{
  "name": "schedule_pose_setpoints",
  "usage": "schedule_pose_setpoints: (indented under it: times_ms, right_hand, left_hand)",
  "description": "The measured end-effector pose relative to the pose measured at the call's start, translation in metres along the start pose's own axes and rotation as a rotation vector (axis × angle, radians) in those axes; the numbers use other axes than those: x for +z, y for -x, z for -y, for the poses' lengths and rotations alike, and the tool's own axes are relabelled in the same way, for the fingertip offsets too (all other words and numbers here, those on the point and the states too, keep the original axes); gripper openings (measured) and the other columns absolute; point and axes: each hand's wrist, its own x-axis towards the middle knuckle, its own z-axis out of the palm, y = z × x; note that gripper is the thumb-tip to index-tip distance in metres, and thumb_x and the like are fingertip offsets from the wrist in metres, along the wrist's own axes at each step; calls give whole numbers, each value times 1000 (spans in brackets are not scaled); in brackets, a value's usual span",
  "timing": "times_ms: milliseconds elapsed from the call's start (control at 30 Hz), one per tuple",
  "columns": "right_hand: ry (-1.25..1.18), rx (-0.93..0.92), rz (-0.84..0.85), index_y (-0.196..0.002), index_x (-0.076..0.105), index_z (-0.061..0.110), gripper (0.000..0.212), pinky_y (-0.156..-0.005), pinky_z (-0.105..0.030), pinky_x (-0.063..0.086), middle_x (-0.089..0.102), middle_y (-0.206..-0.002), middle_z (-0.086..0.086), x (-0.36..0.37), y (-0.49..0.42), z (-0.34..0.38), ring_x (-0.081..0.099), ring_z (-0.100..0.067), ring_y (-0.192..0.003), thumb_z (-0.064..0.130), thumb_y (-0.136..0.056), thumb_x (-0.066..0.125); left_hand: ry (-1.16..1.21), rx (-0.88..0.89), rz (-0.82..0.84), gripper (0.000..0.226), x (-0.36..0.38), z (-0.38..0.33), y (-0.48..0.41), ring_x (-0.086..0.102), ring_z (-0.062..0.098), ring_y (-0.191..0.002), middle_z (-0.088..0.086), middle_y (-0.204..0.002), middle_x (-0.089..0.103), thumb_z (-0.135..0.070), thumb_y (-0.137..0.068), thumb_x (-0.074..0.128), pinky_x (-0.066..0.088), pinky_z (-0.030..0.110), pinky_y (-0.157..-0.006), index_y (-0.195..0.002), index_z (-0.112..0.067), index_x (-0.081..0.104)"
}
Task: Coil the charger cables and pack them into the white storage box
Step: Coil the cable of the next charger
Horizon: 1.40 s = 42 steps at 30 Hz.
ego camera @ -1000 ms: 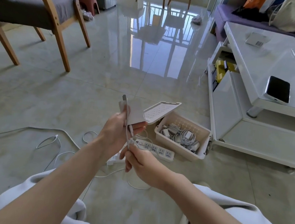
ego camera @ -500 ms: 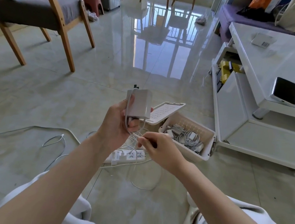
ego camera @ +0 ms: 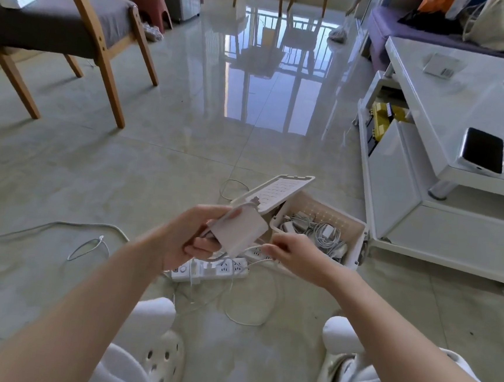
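Step in hand: judged to be winding the charger cable (ego camera: 253,248) round its power adapter (ego camera: 241,229) before packing.
Left-hand grip: the left hand (ego camera: 184,241) holds the white power adapter, thumb on top, fingers curled beneath, above the floor (ego camera: 154,182).
Right-hand grip: the right hand (ego camera: 298,257) pinches the thin white cable just right of the adapter, fingertips narrow.
Cable slack: it hangs down from the hands to a loose loop on the floor, near the knees, passing the power strip (ego camera: 216,268).
Destination: the white storage box (ego camera: 360,230) stands just beyond the hands, to the right, lid (ego camera: 278,188) propped open; coiled chargers (ego camera: 326,234) already lie inside.
Method: hold the adapter steady and let the right hand carry the cable round in even turns under light tension.
Caution: do not bend the cable sharply where it leaves the adapter; feed the slack clear of the power strip so it does not snag.
Finish: tuck the free end under the last turn, then set the bundle in a free part of the box.
Remaining: another loose cable (ego camera: 87,245) lies on the floor at near left.
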Motion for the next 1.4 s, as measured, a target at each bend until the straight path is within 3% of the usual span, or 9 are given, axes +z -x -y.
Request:
schedule_pose_setpoints:
  times_ms: [267, 467, 633, 800, 900, 1000, 1100, 1200, 1400]
  right_hand:
    - [482, -43, -508, -69, 63, 20, 46, -49, -15, 24, 63, -68, 7, -19, -3, 13, 51, -10, -61, 63, -81, 52]
    - [559, -154, -662, -62, 63, 22, 36, -48, -19, 24, 62, -59, 7, -12, -9, 18, 59, -15, -53, 49, -86, 58]
    - [474, -217, -649, -66, 64, 20, 31, -48, -19, 31, 63, -61, 6, 2, -5, 27, 60, -16, -52, 37, -88, 52]
    - [339, -340, -451, -85, 65, 16, 42, -54, -34, 51, 67, -77, 1, 26, 6, 49, 63, -23, -62, 36, -94, 29]
    - [272, -438, -276, -104, 60, 16, 38, -65, -38, 52, 70, -93, -2, 45, 12, 58, 66, -28, -78, 32, -96, 26]
    - [280, -492, -144, -120, 51, 14, 38, -68, -41, 50, 68, -101, -10, 61, 13, 58, 64, -34, -85, 29, -98, 23]
    - [284, -477, -47, -126, 43, 13, 31, -66, -41, 47, 66, -99, -13, 63, 13, 51, 60, -37, -83, 22, -100, 28]
    - [266, -395, -88, -126, 46, 21, 30, -71, -38, 47, 68, -108, -5, 56, 10, 45, 62, -31, -92, 24, -101, 31]
    - [353, -267, -93, -90, 58, 16, 39, -74, -36, 45, 64, -88, 0, 31, 1, 33, 58, -22, -87, 44, -98, 31]
  left_hand:
    - [-495, 73, -191, 32, -9, 16, -28, 31, 6, -38, 3, -62, 50, -37, -82, 69, 21, 15, -36, -88, -7, 63]
    - [-988, 301, -484, 23, -10, 25, -44, 52, 12, -62, -1, -76, 58, -40, -89, 59, 37, 24, -52, -91, -17, 56]
    - [-1076, 346, -663, 22, -23, 40, -53, 54, 28, -74, 8, -82, 56, -32, -95, 51, 35, 33, -61, -91, -11, 46]
    - [-606, 323, -714, 27, -30, 43, -57, 62, 28, -67, 9, -83, 58, -34, -97, 49, 53, 47, -67, -94, -8, 41]
    - [-100, 264, -686, 37, -29, 33, -58, 63, 26, -72, 17, -97, 58, -39, -97, 45, 56, 42, -69, -105, -4, 40]
    - [242, 221, -575, 41, -25, 24, -56, 66, 28, -71, 17, -87, 63, -39, -99, 39, 55, 44, -76, -104, -1, 50]
    - [564, 190, -413, 40, -17, 18, -50, 68, 27, -60, 19, -75, 66, -34, -102, 32, 57, 43, -66, -96, -4, 57]
    - [663, 189, -339, 37, -15, 11, -45, 64, 22, -48, 16, -66, 65, -30, -101, 37, 59, 35, -52, -94, -1, 59]
    - [512, 112, -64, 37, -15, 1, -35, 32, 5, -30, 13, -82, 56, -35, -88, 48, 25, 11, -29, -93, 0, 57]
